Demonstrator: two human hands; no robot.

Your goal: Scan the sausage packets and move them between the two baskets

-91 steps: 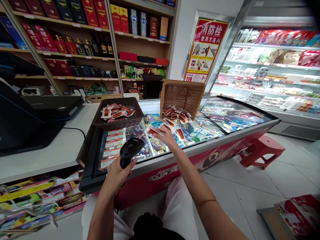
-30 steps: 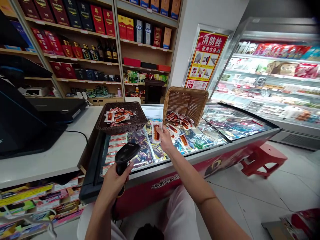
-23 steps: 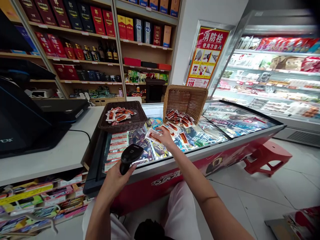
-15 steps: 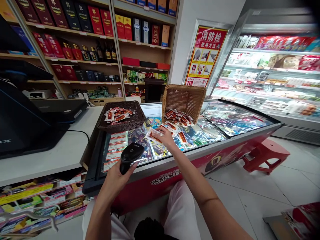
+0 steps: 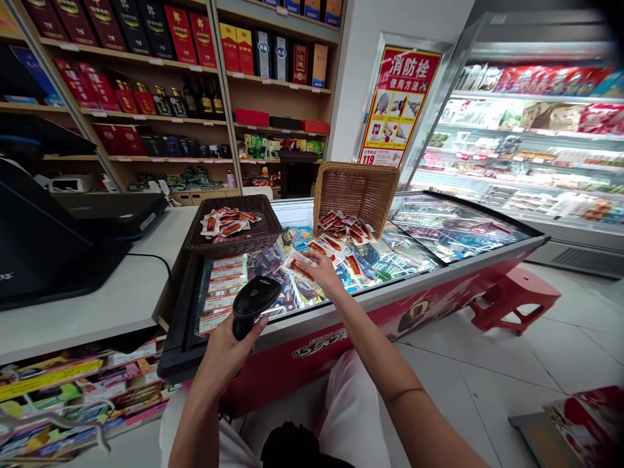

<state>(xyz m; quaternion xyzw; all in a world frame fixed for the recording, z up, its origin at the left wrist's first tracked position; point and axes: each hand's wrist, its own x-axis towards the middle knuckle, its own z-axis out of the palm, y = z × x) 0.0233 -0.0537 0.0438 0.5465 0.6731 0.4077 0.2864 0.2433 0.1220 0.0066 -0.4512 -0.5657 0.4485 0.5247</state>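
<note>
Shop, evidently grocery. Far left: shelves (image 5: pixel 280 99) of boxes (image 5: pixel 140 29) and bottles (image 5: pixel 205 102). Far right: lit chiller (image 5: pixel 592 261) packed with bagged goods (image 5: pixel 541 82). Middle: glass-topped display freezer (image 5: pixel 273 377), price labels (image 5: pixel 224 284) at its left end. Near: barcode scanner (image 5: pixel 256 299).

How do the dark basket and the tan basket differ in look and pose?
Colour: the dark basket is deep brown, while the tan basket is lighter.
Pose: the dark basket sits opening up; the tan basket is tipped, opening toward the camera.
Contents: the dark basket's sausage packets lie inside; packets also lie in front of the tan basket.
Both look woven and hold similar packets.
</note>
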